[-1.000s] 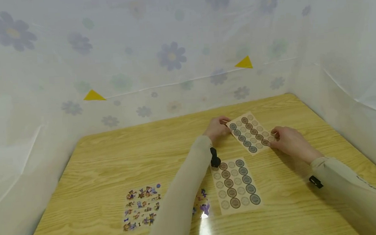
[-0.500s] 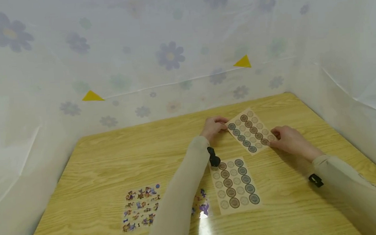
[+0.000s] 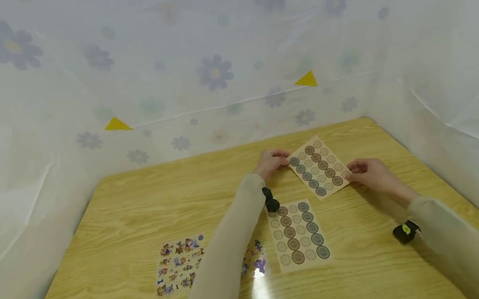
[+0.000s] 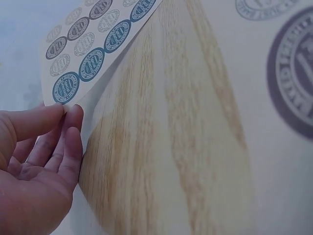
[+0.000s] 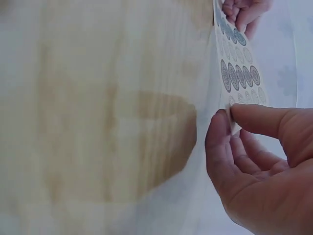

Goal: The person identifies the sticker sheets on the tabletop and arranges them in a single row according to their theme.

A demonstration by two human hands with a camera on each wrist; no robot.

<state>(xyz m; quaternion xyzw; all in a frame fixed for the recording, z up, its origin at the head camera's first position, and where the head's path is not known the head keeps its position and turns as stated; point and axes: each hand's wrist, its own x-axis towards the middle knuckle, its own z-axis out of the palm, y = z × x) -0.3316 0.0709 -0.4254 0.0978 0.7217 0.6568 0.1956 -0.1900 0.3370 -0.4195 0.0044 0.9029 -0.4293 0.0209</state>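
Observation:
A beige sheet of round stickers (image 3: 320, 167), with rows of blue-grey, brown and pale circles, is held raised over the far right of the table. My left hand (image 3: 269, 162) pinches its left corner; in the left wrist view the thumb (image 4: 36, 121) lies on top and the fingers curl beneath. At the opposite corner my right hand (image 3: 372, 175) pinches the sheet between thumb and forefinger, as the right wrist view shows. A second, similar sticker sheet (image 3: 299, 235) lies flat on the table nearer the front, its upper left corner by the left wrist strap.
On the wooden table (image 3: 114, 214) a clear sheet of cartoon stickers (image 3: 180, 265) lies front left. Another clear sticker sheet (image 3: 257, 259) is partly hidden under the left forearm. A pale flowered curtain (image 3: 213, 72) with yellow triangles stands behind the table.
The held sticker sheet has tipped up slightly and its right side turned a little. The right hand has shifted slightly right, its wrist rolling so the strap shows more. The left hand stays almost still.

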